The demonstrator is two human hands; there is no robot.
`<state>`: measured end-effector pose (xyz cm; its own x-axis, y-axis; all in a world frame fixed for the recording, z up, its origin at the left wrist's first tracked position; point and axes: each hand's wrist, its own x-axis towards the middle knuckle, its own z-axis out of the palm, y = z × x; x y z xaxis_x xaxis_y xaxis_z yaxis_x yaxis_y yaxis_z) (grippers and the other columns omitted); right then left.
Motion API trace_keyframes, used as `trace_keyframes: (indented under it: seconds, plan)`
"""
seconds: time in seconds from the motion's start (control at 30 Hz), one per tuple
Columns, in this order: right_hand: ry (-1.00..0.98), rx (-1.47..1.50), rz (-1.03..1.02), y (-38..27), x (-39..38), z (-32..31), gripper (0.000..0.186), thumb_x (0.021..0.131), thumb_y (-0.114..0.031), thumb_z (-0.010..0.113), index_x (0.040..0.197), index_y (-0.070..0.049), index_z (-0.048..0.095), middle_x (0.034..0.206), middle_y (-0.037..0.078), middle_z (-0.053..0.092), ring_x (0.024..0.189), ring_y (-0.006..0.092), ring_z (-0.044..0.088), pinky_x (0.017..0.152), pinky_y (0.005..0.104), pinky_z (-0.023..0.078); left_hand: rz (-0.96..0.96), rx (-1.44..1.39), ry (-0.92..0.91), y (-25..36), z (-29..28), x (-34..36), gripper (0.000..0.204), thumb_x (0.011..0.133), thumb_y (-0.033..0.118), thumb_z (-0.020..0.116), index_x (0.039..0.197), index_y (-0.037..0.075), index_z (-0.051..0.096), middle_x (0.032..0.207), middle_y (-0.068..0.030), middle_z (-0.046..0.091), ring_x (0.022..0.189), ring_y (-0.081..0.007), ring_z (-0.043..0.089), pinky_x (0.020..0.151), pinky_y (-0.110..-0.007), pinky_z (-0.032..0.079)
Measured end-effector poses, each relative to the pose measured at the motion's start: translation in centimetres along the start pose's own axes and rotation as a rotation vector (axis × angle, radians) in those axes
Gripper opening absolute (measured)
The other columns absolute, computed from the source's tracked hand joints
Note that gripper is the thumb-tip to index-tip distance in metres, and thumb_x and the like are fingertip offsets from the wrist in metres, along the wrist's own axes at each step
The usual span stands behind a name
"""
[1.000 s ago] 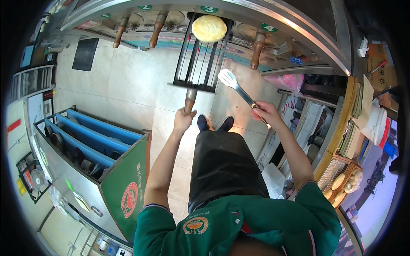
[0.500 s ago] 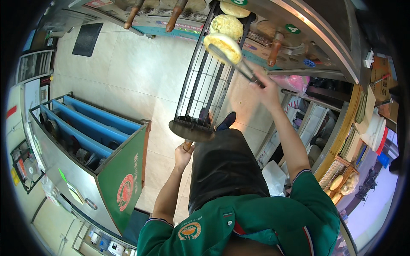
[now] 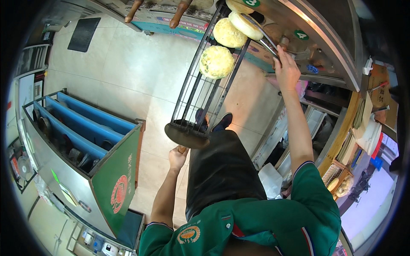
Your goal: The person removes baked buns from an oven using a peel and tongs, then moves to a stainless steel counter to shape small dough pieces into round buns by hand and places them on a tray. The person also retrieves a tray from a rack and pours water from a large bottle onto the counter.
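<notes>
Left grip [image 3: 178, 156] clenches the wire rack's [image 3: 200, 96] handle, right grip [image 3: 287, 72] grasping tongs [image 3: 261, 32] above tiled floor [image 3: 128, 72].

Illumination is bright and even across the tiled floor [image 3: 128, 68], with only soft shadow beneath the wire rack [image 3: 205, 89]. Mild glare shows on the steel oven edge [image 3: 324, 38] just beyond the right hand [image 3: 287, 73] fingers. Strong daylight washes out the lower right rim. Fisheye distortion bends straight lines near the border, which is black. Focus is sharp centrally, softening toward the rim.
</notes>
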<state>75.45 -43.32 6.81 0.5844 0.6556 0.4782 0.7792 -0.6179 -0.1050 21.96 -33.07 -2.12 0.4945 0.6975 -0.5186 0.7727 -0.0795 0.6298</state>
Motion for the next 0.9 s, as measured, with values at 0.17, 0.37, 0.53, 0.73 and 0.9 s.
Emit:
trace_keyframes:
  seconds: [0.17,0.37,0.53,0.73,0.9]
  plan:
    - [-0.001,0.02,-0.018,-0.3,-0.5,0.2,0.051,0.085,-0.019,0.074,0.135,-0.024,0.065,0.112,0.004,0.072,0.096,0.0248,0.07,0.08,0.0368,0.057,-0.128,0.209,-0.045,-2.8,-1.8,-3.4,0.028,0.08,0.025,0.081,0.075,0.0,0.069,0.073,-0.0243,0.068,0.072,-0.0427,0.068,0.065,-0.046,0.055]
    - [0.005,-0.108,0.039,-0.4,-0.6,1.3,0.053,0.085,-0.018,0.074,0.137,-0.023,0.063,0.113,0.005,0.071,0.097,0.0247,0.069,0.08,0.0375,0.057,0.11,0.048,0.076,-6.3,-1.0,-3.9,0.029,0.079,0.024,0.08,0.069,0.002,0.065,0.069,-0.0226,0.065,0.066,-0.0424,0.066,0.059,-0.046,0.054]
    - [0.042,-0.117,0.049,-0.4,1.4,4.3,0.052,0.086,-0.017,0.072,0.137,-0.023,0.062,0.112,0.003,0.07,0.094,0.0252,0.069,0.078,0.0382,0.057,0.027,0.092,0.035,-8.0,-0.7,-5.0,0.029,0.079,0.022,0.08,0.067,0.002,0.062,0.066,-0.0215,0.064,0.062,-0.0418,0.065,0.057,-0.045,0.053]
    - [0.039,-0.247,0.01,-0.7,3.4,7.6,0.054,0.085,-0.018,0.072,0.137,-0.024,0.062,0.112,0.001,0.07,0.09,0.0249,0.068,0.074,0.0374,0.056,0.094,0.131,0.037,-9.7,-2.0,-8.6,0.033,0.078,0.017,0.079,0.058,0.002,0.056,0.059,-0.0194,0.06,0.056,-0.0398,0.062,0.053,-0.044,0.051]
    - [-0.266,0.212,0.379,-0.3,-5.7,1.6,0.052,0.088,-0.017,0.072,0.138,-0.012,0.059,0.114,0.006,0.07,0.094,0.0224,0.069,0.076,0.0374,0.056,-0.03,0.133,-0.001,-9.8,-1.6,-8.4,0.031,0.078,0.017,0.079,0.061,0.001,0.059,0.061,-0.0198,0.061,0.058,-0.0401,0.063,0.054,-0.045,0.051]
